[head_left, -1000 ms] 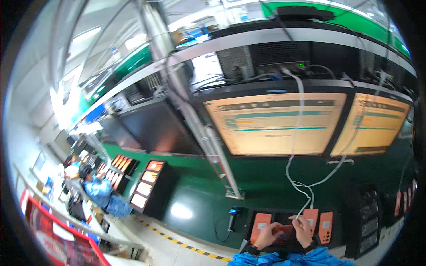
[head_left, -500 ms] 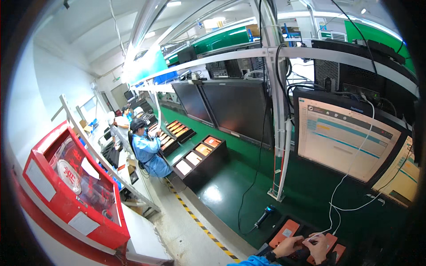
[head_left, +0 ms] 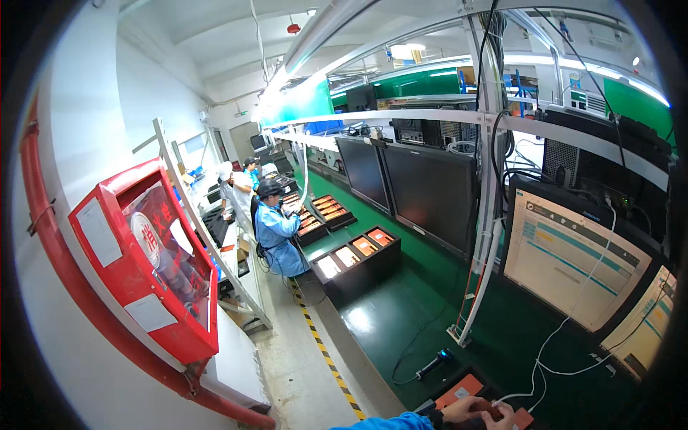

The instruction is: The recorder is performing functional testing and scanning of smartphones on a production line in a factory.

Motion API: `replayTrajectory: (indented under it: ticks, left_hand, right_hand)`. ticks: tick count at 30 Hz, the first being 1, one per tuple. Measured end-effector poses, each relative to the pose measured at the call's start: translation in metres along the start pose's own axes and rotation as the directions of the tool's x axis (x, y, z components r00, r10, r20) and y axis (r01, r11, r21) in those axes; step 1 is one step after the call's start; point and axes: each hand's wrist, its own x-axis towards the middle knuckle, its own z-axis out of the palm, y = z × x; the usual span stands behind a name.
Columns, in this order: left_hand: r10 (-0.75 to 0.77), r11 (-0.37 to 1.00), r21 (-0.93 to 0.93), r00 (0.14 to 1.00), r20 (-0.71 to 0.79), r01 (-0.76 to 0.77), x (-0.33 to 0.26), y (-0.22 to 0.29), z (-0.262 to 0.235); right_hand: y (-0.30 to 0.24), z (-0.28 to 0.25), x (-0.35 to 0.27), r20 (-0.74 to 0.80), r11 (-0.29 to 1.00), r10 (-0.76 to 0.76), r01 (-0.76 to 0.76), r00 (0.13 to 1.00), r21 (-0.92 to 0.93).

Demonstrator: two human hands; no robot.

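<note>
At the lower right, my left hand (head_left: 460,410) is closed on the near side of an orange flat device (head_left: 490,411), shaded brown between my hands. My right hand (head_left: 501,418) faces it with bent fingers, and the white cable (head_left: 517,396) runs down to its fingertips. The cable's end is hidden there. Beside my left hand, another orange flat panel (head_left: 459,393) with a pale label lies in a black tray (head_left: 438,390). A further orange piece (head_left: 523,418) shows right of my right hand. The picture's lower edge cuts off part of my hands.
A handheld scanner (head_left: 434,364) lies on the green table (head_left: 373,337), trailing a cord. A lit monitor (head_left: 573,258) stands at the right, two dark monitors (head_left: 430,193) further left. A black tray of devices (head_left: 358,269) sits farther along; a co-worker in blue (head_left: 279,236) stands beyond.
The view has turned left, and my hands sit lower in the picture. The device between my hands now looks tilted and darker; the white cable still reaches them.
</note>
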Motion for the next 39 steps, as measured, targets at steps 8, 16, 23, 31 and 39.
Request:
replayTrajectory:
  ticks: [8, 16, 23, 31, 39]
  left_hand:
    - [-0.302, 0.894, 0.146, 0.81, -0.503, 0.424, 0.046, -0.019, 0.036]
    - [0.058, 0.877, 0.219, 0.358, -0.932, 0.428, -0.064, 0.018, 0.04]
    - [-0.653, 0.23, -0.199, 0.0, -0.758, 0.953, -0.386, -0.239, 0.049]
    - [-0.967, 0.216, -0.514, 0.108, -0.231, 0.83, -0.415, -0.202, 0.141]
    - [-0.939, 0.341, -0.305, 0.306, -0.159, 0.889, -0.398, -0.196, 0.123]
  right_hand:
    - [0.099, -0.014, -0.087, -0.11, 0.954, 0.279, -0.262, 0.954, 0.147]
    - [0.101, -0.054, -0.097, 0.098, 0.945, 0.307, -0.316, 0.946, 0.089]
    - [0.082, -0.072, -0.1, 0.068, 0.954, 0.022, -0.001, 0.997, -0.301]
    - [0.117, -0.039, -0.284, 0.401, 0.93, 0.366, -0.312, 0.84, -0.197]
    - [0.132, -0.034, -0.393, 0.116, 0.78, 0.611, -0.571, 0.783, -0.256]
